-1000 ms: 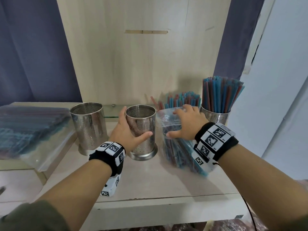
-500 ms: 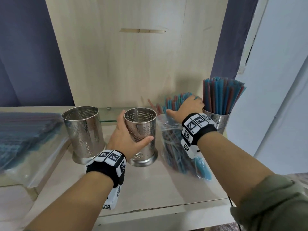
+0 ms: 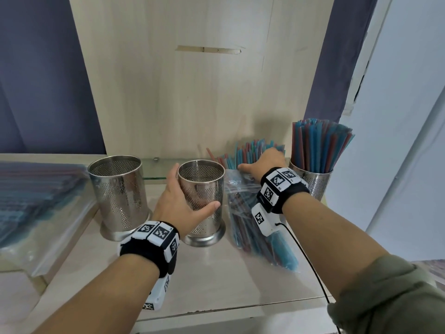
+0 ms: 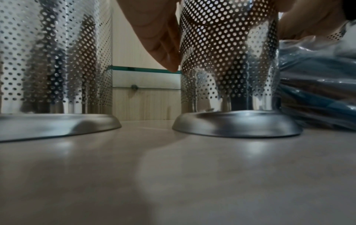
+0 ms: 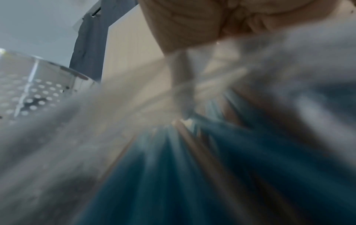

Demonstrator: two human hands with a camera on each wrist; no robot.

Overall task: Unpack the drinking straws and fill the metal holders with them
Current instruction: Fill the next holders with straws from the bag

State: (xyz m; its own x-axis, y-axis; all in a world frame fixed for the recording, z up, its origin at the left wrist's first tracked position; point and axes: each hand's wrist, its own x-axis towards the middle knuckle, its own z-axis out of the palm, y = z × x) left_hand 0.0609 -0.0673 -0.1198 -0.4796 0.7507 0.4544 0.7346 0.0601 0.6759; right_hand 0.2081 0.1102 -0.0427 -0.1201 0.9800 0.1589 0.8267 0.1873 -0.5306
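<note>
In the head view, the left hand is wrapping thumb and fingers round the middle holder, which is standing upright on the shelf. The right hand is lying on the loose straws sticking out of the clear bag; whether it is gripping them is not showing. A full holder is standing to the right, an empty holder to the left.

In the left wrist view, fingers are pressing the perforated wall of the middle holder.

In the right wrist view, everything is blurring; the right hand is hovering above teal straws.
</note>
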